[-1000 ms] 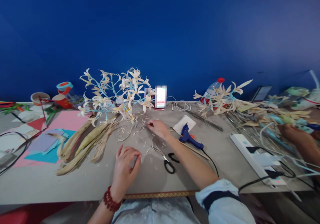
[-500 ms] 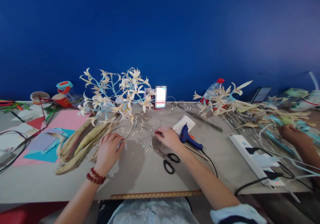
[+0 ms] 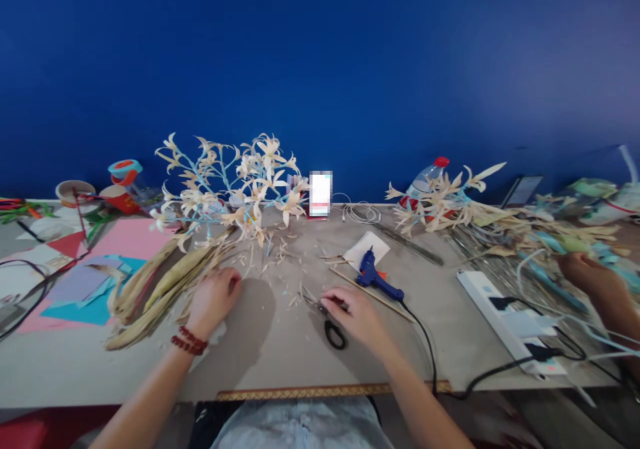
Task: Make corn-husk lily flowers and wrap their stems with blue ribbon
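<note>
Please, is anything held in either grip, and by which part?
It cannot be told. The right grip covers one handle of the scissors without a clear hold; the left grip, near the dried husks, hides any hold.

Half-hidden scissors (image 3: 335, 335), a blurred phone (image 3: 321, 194)
The right hand (image 3: 357, 312) covers one handle loop, and whether it grips that loop cannot be told; the left hand (image 3: 215, 302) has its fingertips mostly curled out of sight (what they touch, if anything, is hidden too). The phone's screen is broken into blocks, the pale scraps (image 3: 243, 260) are too small to tell apart, and both forearms (image 3: 145, 392) run off the bottom edge, as another person's arm (image 3: 613, 302) does at the right.
</note>
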### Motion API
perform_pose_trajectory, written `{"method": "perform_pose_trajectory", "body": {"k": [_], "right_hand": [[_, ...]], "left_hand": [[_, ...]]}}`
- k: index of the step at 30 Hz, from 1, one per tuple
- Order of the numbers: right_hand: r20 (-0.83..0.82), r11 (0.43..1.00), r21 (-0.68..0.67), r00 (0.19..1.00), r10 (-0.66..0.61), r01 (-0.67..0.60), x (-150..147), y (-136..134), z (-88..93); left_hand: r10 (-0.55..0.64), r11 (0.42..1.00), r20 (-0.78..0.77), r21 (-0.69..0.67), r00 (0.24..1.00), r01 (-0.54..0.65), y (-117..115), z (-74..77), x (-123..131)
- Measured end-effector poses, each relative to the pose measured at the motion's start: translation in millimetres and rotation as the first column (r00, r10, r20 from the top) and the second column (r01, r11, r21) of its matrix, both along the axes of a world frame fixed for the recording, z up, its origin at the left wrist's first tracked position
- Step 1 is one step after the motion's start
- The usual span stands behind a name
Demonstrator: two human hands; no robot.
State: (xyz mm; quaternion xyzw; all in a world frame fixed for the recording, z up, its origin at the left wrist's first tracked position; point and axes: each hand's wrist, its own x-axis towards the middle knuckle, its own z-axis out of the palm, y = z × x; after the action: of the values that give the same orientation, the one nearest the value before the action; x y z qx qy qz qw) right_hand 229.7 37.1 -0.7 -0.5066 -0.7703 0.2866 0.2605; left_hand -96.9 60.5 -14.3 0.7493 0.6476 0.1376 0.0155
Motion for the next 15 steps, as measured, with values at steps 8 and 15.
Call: {"method": "perform_pose_trajectory", "body": {"k": [8, 15], "right_hand": [[-0.087, 0.984, -0.074, 0.984, 0.156, -0.163, -26.4, -16.8, -0.1], [-0.064, 0.967, -0.101, 0.971, 0.230, -0.235, -26.3, -27.2, -6.6]], "left_hand": [[0.064, 0.995, 0.686, -0.101, 0.725, 0.007, -36.3, -6.8, 8.7], [0.038, 0.952, 0.483, 0.250, 0.875, -0.179, -50.7, 9.1, 1.8]]}}
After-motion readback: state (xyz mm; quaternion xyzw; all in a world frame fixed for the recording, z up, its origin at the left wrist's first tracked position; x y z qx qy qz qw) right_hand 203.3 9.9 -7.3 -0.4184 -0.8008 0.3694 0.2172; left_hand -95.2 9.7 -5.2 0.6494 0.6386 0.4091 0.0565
